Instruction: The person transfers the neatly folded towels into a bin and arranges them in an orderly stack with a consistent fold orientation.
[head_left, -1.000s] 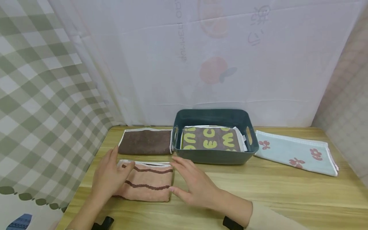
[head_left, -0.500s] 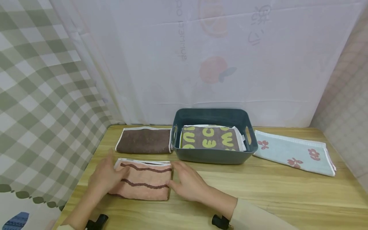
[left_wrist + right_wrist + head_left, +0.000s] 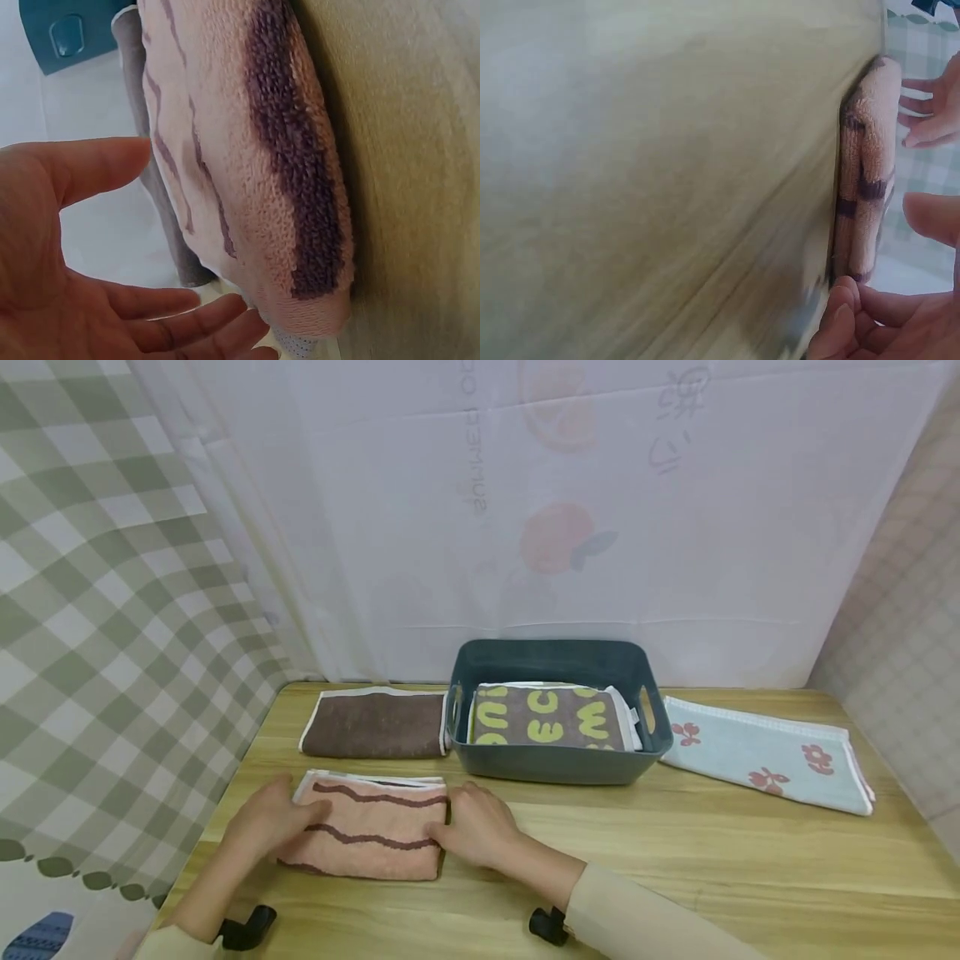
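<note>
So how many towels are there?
4 I can tell apart: pink striped towel in front, brown towel behind it, lettered towel inside the basket, blue towel right of the basket. More may be hidden in the basket.

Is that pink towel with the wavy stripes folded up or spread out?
Folded: the pink towel lies as a rectangle on the table, and the right wrist view shows stacked layers along its edge.

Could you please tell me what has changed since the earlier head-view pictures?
The right hand has moved slightly left, in closer against the right edge of the folded pink striped towel. The left hand has drawn back a little toward the person. The towel stays folded; the brown towel, dark green basket, lettered towel inside it and light blue flowered towel are where they were.
</note>
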The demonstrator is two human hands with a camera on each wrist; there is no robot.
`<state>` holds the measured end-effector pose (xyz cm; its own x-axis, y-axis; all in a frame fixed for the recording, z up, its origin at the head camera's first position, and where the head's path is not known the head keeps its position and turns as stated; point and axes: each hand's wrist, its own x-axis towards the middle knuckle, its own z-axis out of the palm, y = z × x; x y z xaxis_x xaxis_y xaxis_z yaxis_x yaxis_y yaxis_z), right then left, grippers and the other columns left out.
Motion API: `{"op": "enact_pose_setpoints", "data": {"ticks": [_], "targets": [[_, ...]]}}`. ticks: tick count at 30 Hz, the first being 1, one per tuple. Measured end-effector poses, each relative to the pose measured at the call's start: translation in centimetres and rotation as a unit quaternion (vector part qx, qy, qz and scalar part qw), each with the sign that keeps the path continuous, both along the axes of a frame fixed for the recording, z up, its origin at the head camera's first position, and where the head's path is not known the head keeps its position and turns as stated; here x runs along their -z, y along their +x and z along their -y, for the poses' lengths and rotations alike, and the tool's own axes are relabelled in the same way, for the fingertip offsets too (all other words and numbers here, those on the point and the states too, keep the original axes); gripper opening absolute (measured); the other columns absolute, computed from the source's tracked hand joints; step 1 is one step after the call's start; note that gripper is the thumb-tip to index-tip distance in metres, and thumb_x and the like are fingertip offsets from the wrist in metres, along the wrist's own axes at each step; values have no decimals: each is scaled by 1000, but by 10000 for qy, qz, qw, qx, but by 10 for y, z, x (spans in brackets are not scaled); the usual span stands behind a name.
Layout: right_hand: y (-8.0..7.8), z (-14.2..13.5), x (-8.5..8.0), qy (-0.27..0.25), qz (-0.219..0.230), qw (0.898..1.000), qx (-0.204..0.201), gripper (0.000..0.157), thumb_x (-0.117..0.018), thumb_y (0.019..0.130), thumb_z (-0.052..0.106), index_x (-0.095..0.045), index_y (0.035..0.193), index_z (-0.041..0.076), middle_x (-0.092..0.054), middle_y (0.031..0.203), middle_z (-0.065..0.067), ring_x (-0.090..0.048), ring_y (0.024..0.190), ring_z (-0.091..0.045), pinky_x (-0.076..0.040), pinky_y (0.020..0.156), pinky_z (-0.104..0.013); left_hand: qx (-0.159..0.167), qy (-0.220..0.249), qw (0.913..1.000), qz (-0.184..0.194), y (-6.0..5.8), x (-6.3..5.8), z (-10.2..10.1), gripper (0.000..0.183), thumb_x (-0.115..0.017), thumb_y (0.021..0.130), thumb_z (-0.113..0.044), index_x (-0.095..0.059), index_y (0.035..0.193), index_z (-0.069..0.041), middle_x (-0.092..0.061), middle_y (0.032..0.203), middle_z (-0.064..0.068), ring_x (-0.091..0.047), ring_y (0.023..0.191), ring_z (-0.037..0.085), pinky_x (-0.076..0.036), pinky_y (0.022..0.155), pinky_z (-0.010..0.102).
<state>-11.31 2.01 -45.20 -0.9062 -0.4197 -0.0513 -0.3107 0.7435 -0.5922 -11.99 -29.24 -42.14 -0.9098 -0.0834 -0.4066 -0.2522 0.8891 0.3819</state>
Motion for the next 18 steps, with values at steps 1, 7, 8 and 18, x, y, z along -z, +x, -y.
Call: {"op": "enact_pose_setpoints", "data": {"ticks": [1,7,8,18], "targets": [[-1,1,1,40,11,10000,31,30,-80,89,35,-74,95,7,-61,83,-3,-62,78,-22,-51,65,-36,-1,15,10000,34,-1,0,1,106,-68,94,-58,-31,146,27,-39,146,48,-44,130,64,-47,98,68],[-2,5,10,270,-69,9996,102,41,-85,86,39,-73,102,3,-63,86,-5,-66,82,-26,-54,67,-39,1,35,9999,164,-6,4,8,96,-71,93,-58,-46,135,25,-54,128,45,-59,108,55,-55,82,55],[-2,6,11,286,-87,9995,120,42,-85,85,39,-72,104,3,-64,87,-5,-67,84,-27,-55,68,-40,-23,51,9998,179,-6,5,8,90,-72,93,-57,-51,128,23,-58,118,42,-62,99,50,-56,75,51],[3,14,13,244,-56,9996,116,38,-81,91,28,-73,115,-1,-65,87,-6,-67,85,-26,-56,69,-41,-109,68,9998,132,-5,10,6,56,-73,93,-52,-54,82,0,-52,73,11,-51,64,24,-41,55,34]]}}
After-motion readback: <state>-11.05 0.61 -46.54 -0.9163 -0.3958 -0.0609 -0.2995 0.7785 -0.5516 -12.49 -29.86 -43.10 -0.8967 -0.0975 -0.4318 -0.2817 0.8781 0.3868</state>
